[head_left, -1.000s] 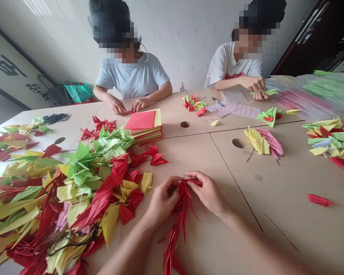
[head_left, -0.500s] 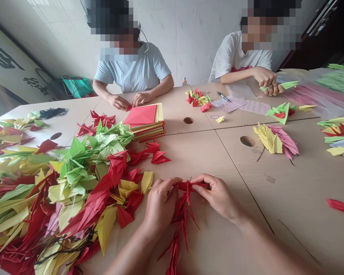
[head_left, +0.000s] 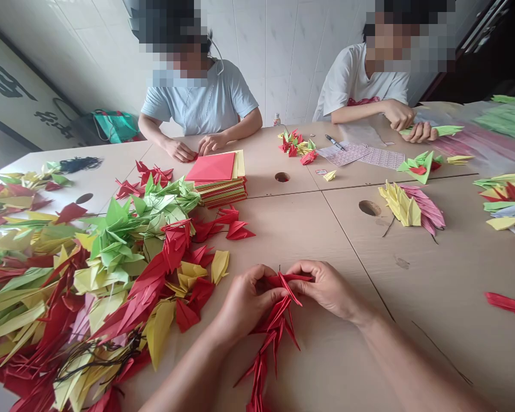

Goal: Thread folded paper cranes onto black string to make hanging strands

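A red folded-paper piece (head_left: 290,285) is pinched between my two hands above the table. My left hand (head_left: 249,298) grips its left side, thumb and fingers closed on it. On the other side, my right hand (head_left: 328,292) pinches the right tip between thumb and index finger. Below them hangs a strand of red folded-paper pieces (head_left: 260,366), running down to the bottom edge. A short dark string end pokes up above the held piece. Where the left fingertips meet the paper is partly hidden.
A large heap of coloured folded papers (head_left: 107,309) covers the left. Behind it stands a stack of square paper (head_left: 214,171). Yellow and pink bundles (head_left: 401,206) lie right of a table hole (head_left: 369,208). Two people sit opposite, their hands on folded papers.
My left thumb has moved down and right onto the red paper, and the held piece has tilted. The person at the right has shifted the green folded paper slightly rightward.
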A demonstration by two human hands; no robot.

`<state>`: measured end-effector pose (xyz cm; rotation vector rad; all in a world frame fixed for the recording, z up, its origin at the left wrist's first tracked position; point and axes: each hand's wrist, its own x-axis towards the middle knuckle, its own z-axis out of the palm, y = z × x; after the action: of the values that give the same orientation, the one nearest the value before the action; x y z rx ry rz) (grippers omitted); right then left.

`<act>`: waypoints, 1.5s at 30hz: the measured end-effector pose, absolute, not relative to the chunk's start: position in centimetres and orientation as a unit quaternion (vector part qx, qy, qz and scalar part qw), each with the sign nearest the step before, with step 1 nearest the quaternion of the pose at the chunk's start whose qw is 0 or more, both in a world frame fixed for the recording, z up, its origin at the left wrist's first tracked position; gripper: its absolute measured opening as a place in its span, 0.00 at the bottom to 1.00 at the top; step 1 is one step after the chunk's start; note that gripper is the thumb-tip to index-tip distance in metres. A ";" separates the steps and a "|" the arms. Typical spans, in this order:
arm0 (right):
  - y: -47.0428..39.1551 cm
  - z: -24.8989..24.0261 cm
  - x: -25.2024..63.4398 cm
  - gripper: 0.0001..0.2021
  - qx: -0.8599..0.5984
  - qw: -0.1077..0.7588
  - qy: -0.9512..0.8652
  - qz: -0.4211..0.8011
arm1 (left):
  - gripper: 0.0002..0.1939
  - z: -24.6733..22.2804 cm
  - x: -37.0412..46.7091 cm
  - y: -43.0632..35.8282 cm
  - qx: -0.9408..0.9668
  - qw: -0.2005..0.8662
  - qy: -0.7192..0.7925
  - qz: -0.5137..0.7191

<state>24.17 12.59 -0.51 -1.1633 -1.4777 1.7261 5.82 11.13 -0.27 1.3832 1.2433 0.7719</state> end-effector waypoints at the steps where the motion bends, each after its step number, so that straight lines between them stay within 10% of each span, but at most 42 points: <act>1: 12.6 -0.4 24.2 0.11 -0.435 0.287 -0.550 0.653 | 0.11 -0.3 5.8 11.1 0.575 0.547 0.515 0.325; 45: 12.5 -0.3 24.1 0.17 -0.435 0.272 -0.534 0.672 | 0.10 0.9 5.7 10.9 0.545 0.635 0.431 0.338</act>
<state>24.14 12.45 -0.29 -1.1720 -1.4371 1.8100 5.73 10.87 0.90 1.2448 0.9848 0.7734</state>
